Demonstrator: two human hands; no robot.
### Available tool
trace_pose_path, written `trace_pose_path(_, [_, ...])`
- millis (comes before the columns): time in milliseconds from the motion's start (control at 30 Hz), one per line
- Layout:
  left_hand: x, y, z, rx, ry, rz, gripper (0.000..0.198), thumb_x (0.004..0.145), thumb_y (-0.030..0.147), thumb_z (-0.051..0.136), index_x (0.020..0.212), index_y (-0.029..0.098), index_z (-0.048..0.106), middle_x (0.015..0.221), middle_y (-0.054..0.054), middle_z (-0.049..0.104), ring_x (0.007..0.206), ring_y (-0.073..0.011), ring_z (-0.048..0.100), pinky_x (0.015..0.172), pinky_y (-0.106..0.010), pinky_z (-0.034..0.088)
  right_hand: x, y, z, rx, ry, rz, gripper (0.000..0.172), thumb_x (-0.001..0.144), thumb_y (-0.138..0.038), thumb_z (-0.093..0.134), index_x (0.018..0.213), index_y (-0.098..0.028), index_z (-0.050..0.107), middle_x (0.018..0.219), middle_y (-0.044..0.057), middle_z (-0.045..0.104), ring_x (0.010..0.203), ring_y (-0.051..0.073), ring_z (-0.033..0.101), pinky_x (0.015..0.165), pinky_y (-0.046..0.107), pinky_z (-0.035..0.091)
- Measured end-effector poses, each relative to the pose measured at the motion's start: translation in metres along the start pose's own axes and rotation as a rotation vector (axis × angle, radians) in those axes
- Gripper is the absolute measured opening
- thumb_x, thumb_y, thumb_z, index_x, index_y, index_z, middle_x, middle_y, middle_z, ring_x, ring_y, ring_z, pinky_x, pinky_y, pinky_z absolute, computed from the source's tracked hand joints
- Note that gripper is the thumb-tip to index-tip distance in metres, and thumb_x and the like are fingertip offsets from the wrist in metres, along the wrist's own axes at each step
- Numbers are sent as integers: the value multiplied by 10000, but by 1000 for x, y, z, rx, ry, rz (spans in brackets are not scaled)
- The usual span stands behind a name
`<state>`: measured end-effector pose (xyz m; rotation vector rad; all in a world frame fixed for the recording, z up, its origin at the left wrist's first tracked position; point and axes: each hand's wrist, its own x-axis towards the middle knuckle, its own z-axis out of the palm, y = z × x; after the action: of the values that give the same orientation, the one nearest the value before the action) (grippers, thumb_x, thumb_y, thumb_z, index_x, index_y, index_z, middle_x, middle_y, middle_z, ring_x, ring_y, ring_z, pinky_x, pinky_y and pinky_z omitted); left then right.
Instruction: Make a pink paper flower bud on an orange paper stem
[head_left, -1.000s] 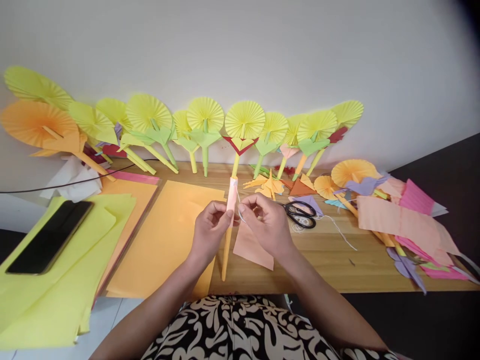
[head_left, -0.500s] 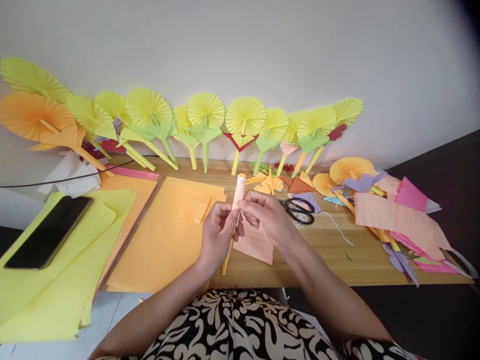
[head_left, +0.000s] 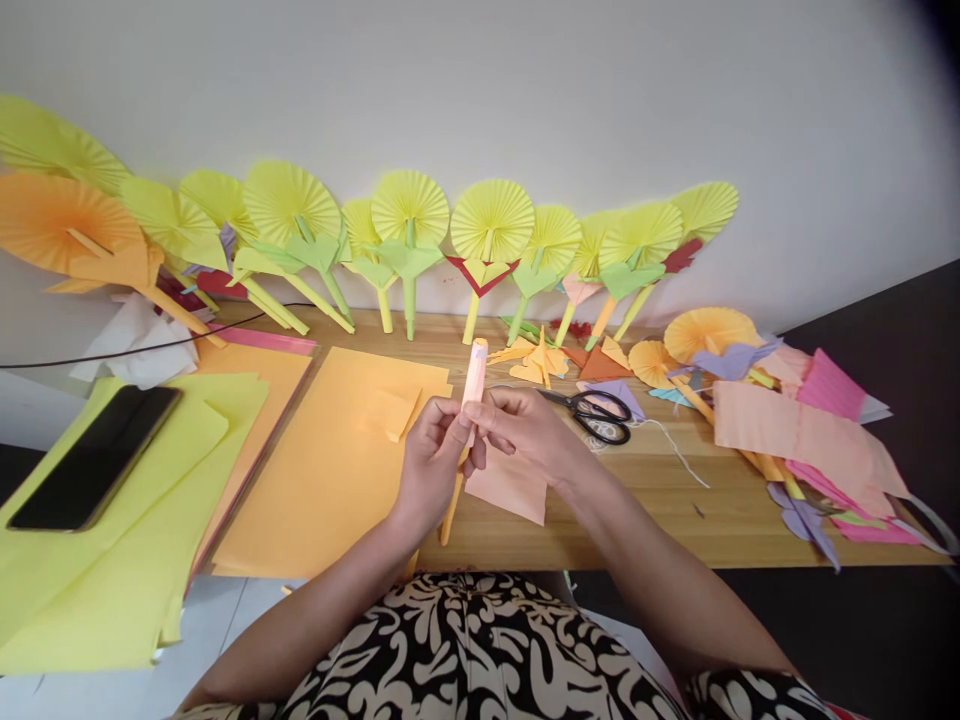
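Observation:
My left hand [head_left: 427, 460] is closed around an orange paper stick [head_left: 452, 505] whose upper part is wrapped in a folded pale pink paper strip [head_left: 473, 372]. My right hand [head_left: 529, 430] pinches the same pink strip just beside the left fingers, over the wooden table [head_left: 675, 510]. A flat piece of salmon paper [head_left: 514, 490] lies under my right wrist. Black scissors [head_left: 596, 412] rest just right of my right hand, with a loose white thread [head_left: 679, 455] beside them.
A row of yellow pleated paper fans on stems [head_left: 491, 225] leans on the wall. Orange sheets [head_left: 330, 460] and yellow sheets [head_left: 112, 500] lie at left, with a black phone [head_left: 94, 458] on them. Pink, purple and orange paper scraps [head_left: 802, 440] pile at right.
The stick has tilted a little to the right and the pink strip sits tighter round it. My right fingers have closed in against the left hand's fingers.

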<state>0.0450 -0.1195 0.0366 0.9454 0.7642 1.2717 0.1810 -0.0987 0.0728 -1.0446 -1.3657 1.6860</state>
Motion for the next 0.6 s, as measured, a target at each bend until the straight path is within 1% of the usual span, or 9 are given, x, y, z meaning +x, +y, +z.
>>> trace_pose_path(67, [0,0,-1,-22,7,-22,266,939,402,621,840,183,508,561,57,553,486,-70,507,451,-162,358,-3,-3,-5,-126,-1,-32,474,826,-534,702,587,-195,470,539,-9,610,511,120,591,535,249,410])
trace_pose_path(100, [0,0,-1,-32,15,-33,270,929,400,633,830,184,506,563,61,544,483,-68,504,451,-164,355,-4,-6,-9,-188,11,-52,451,809,-539,718,616,-187,511,547,-19,598,498,98,542,526,239,385])
trace_pose_path(167, [-1,0,-2,-44,24,-54,277,919,393,646,811,183,500,610,52,561,489,-66,512,452,-172,354,-6,-13,-18,-275,77,-96,439,793,-568,719,664,-179,564,545,-42,534,487,75,451,506,231,343])
trace_pose_path(200, [-1,0,-1,-46,24,-59,276,919,388,645,805,182,500,636,46,571,494,-65,517,455,-176,355,-6,-17,-22,-298,122,-118,446,796,-589,704,678,-177,577,556,-44,516,495,74,432,504,232,336])
trace_pose_path(267, [-2,1,0,-48,17,-61,269,920,381,643,806,180,505,670,40,582,501,-64,525,459,-181,358,-3,-23,-27,-318,194,-157,453,810,-608,675,700,-178,587,599,-32,526,519,78,437,510,236,345])
trace_pose_path(367, [-2,1,3,-52,12,-63,272,913,382,650,803,178,509,684,38,582,501,-60,529,455,-178,355,2,-30,-27,-348,220,-216,387,840,-558,659,774,-178,625,657,-26,543,552,81,461,531,236,360])
trace_pose_path(467, [-3,0,4,-53,13,-67,284,910,387,652,793,176,503,695,37,584,490,-55,523,447,-176,350,8,-33,-20,-394,222,-258,334,866,-507,639,834,-175,655,660,-32,518,563,81,444,532,238,336])
trace_pose_path(600, [-3,-2,3,-44,20,-71,280,915,392,643,805,177,503,710,33,590,487,-55,521,448,-181,346,12,-32,-15,-445,240,-254,357,862,-496,638,708,-176,594,585,-47,447,549,83,382,522,249,285])
